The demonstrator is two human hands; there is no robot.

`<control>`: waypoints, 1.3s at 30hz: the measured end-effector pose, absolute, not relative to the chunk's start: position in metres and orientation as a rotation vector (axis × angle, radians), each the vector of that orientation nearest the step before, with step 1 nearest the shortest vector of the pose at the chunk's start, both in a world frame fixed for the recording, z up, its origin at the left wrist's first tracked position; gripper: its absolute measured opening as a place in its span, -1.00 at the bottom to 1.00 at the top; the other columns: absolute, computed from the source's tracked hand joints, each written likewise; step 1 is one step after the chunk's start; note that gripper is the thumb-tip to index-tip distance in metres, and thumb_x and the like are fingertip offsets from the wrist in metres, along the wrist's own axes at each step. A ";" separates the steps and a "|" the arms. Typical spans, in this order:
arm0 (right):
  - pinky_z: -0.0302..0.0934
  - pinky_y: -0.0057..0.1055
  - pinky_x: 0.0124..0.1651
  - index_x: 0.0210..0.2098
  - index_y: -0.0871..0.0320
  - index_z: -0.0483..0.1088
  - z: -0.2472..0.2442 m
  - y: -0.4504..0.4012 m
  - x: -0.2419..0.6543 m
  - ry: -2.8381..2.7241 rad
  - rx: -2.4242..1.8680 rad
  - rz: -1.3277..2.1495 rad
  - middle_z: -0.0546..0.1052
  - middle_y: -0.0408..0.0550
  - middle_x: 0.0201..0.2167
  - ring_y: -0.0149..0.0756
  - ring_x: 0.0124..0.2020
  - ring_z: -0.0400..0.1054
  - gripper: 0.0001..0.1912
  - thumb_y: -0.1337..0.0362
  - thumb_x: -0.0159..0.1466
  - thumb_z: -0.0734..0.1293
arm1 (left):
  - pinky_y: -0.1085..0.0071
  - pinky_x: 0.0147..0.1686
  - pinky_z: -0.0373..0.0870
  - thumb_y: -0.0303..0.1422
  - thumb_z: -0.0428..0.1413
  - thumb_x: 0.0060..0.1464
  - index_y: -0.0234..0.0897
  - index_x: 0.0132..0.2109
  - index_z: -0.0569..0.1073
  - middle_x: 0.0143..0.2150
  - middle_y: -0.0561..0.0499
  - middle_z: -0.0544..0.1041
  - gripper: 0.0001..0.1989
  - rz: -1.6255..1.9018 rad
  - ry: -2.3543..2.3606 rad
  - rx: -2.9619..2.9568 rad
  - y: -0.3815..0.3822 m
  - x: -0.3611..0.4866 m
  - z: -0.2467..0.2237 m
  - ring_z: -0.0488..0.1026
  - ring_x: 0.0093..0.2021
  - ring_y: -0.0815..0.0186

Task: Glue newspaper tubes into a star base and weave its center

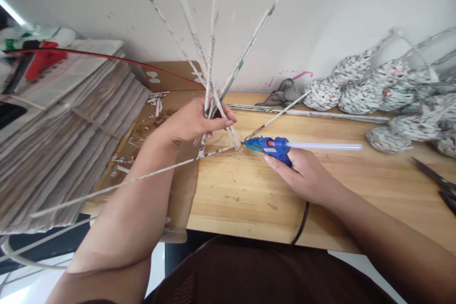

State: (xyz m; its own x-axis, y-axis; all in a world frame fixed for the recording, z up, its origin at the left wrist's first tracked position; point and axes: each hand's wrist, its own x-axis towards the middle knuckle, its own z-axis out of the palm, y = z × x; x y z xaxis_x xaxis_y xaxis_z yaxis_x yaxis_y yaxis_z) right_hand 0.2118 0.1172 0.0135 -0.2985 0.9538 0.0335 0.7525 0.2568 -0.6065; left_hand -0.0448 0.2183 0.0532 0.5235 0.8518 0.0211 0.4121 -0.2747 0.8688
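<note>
My left hand is closed around a bundle of thin rolled newspaper sticks, whose ends fan out upward against the wall. A few more sticks reach outward near the bottom of the bundle, one running left across my forearm. In my right hand is a blue hot glue gun, with a clear glue stick jutting from its back. The gun's nozzle points left and is at the lower ends of the sticks; whether it touches them I cannot tell. A black cord hangs from the gun over the table edge.
Stacked newspapers stand at the left, beside paper scraps on cardboard. Several woven paper pieces lie at the back right, with black scissors nearer me. A grey mesh cloth rests against the wall on the wooden table.
</note>
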 end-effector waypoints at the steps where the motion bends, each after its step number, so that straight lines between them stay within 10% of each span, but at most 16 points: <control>1: 0.00 -0.40 -0.40 -0.51 0.12 0.16 0.014 0.117 0.212 -2.133 -1.552 0.696 0.31 -0.18 -0.57 -0.38 -0.52 0.17 -0.63 0.04 0.33 0.17 | 0.54 -0.57 0.34 -0.17 0.19 -0.01 -0.27 -0.20 0.52 -0.27 -0.01 0.55 -0.71 0.664 1.060 1.884 0.218 -0.044 0.053 0.41 -0.46 0.42; 39: 0.04 -0.37 -0.38 -0.45 0.14 0.27 0.013 0.115 0.212 -2.124 -1.562 0.745 0.40 -0.12 -0.52 -0.33 -0.48 0.23 -0.65 0.02 0.33 0.17 | 0.58 -0.65 0.26 -0.18 0.17 0.02 -0.34 -0.15 0.54 -0.21 -0.10 0.58 -0.67 0.765 1.025 1.883 0.220 -0.036 0.046 0.40 -0.48 0.43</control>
